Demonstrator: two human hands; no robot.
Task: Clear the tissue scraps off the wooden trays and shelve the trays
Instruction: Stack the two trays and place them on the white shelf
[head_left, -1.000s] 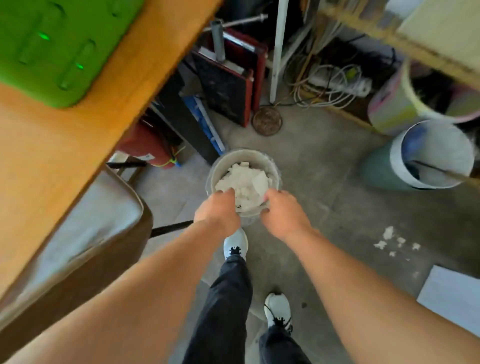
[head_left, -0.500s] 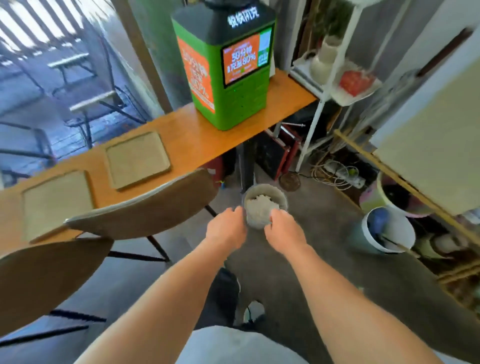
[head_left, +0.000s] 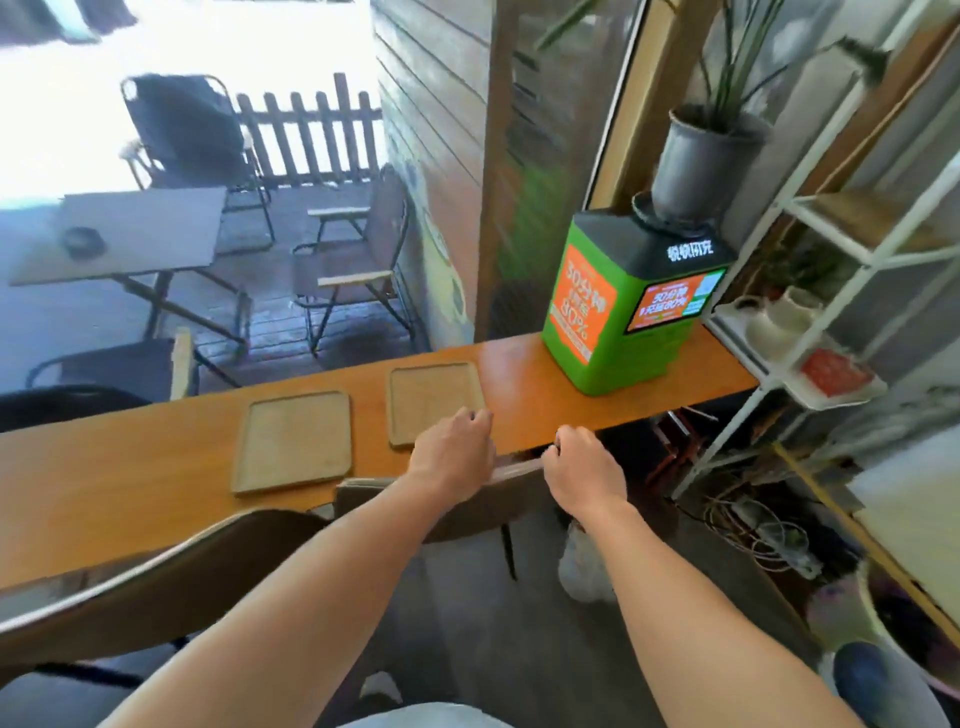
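- Bin gone from view since a second ago; I read scraps as dumped.
- Both wooden trays, left tray (head_left: 293, 440) and right tray (head_left: 435, 400), lie bare near the counter (head_left: 524, 387) front edge.
- Left hand (head_left: 453, 448) over right tray's near corner, fingers curled, empty; right hand (head_left: 584, 465) loosely fisted, empty.
- Shelving next.

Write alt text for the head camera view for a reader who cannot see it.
Two bare hands reach toward a long wooden counter: the left hand over the near corner of the right wooden tray, the right hand at the counter's edge. A second tray lies to the left, both scrap-free; a green kiosk box stands farther right.
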